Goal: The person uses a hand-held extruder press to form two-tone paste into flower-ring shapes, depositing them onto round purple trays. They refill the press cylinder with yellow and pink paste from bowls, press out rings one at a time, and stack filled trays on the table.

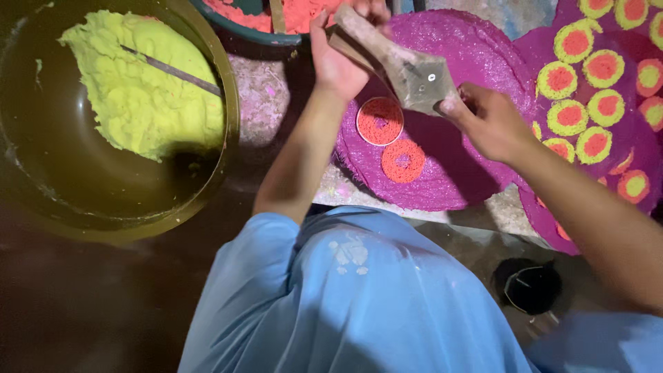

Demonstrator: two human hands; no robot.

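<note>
Both hands hold one wooden tool (400, 59) at upper centre of the frame. The left hand (338, 59) grasps its narrow handle end, fingers curled around it. The right hand (487, 121) grips the wide lower end, thumb pressed on the edge near a small metal fitting. The tool is tilted, handle toward the top, wide end toward the lower right, held above the purple disc (442, 166).

On the disc, just below the tool, lies a white ring (380, 121) filled with orange powder; an orange ring pattern (403, 161) lies just beside it, lower right.

At right: rows of yellow-and-orange circles (594, 69) on purple ground.

At upper left: a large bowl (231, 124) holding yellow-green powder (138, 90) with a thin rod (173, 71) lying across it.

At top centre: a basin (235, 27) of orange powder.
</note>
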